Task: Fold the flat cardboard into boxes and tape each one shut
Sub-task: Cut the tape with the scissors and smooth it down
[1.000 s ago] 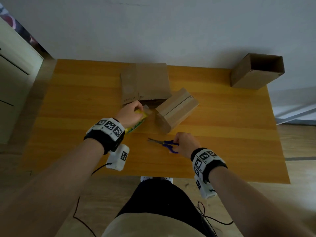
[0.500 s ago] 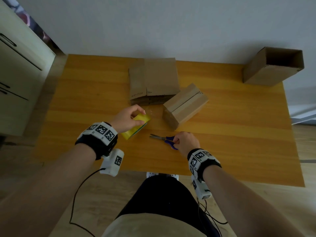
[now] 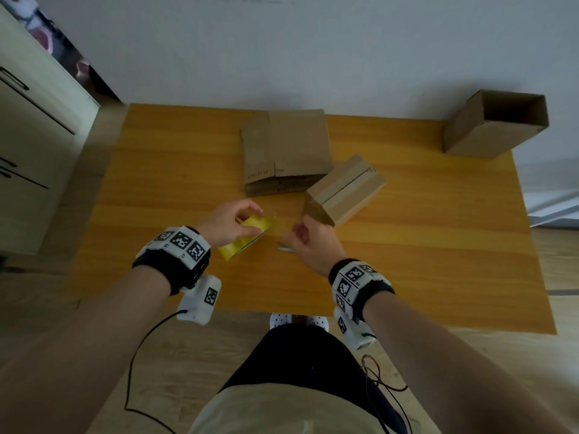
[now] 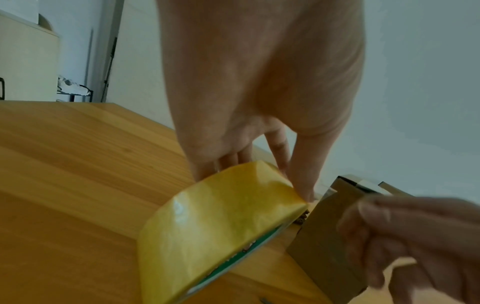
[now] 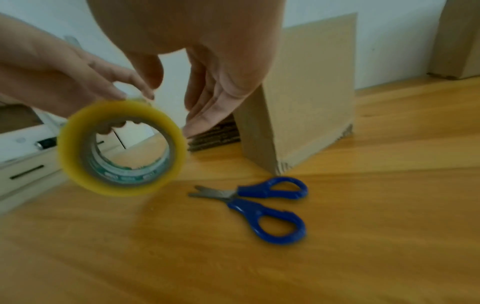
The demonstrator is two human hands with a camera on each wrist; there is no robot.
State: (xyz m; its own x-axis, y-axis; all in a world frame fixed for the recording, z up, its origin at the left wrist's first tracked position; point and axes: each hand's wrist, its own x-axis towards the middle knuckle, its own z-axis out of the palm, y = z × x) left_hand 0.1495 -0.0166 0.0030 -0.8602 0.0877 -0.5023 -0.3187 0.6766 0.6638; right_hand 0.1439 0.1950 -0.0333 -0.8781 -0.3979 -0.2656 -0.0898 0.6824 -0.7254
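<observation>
My left hand [image 3: 250, 216] grips a yellow tape roll [image 3: 246, 236] just above the table, thumb on top and fingers through the core; the roll's hole faces the right wrist view [image 5: 122, 148]. My right hand [image 3: 305, 236] hovers beside the roll with relaxed fingers and holds nothing. Blue-handled scissors [image 5: 259, 205] lie on the table under it; only the blade tip [image 3: 285, 247] shows in the head view. A folded, taped box [image 3: 344, 189] lies just beyond my right hand. A stack of flat cardboard [image 3: 288, 148] sits behind the roll.
An open-topped cardboard box [image 3: 492, 126] stands at the far right corner of the wooden table [image 3: 156, 183], against the wall. A white cabinet [image 3: 34, 126] stands to the left. Bare tabletop spreads left and right of my hands.
My right hand let go of the scissors and rose toward the tape roll. My left hand drew the roll slightly back from the cardboard stack.
</observation>
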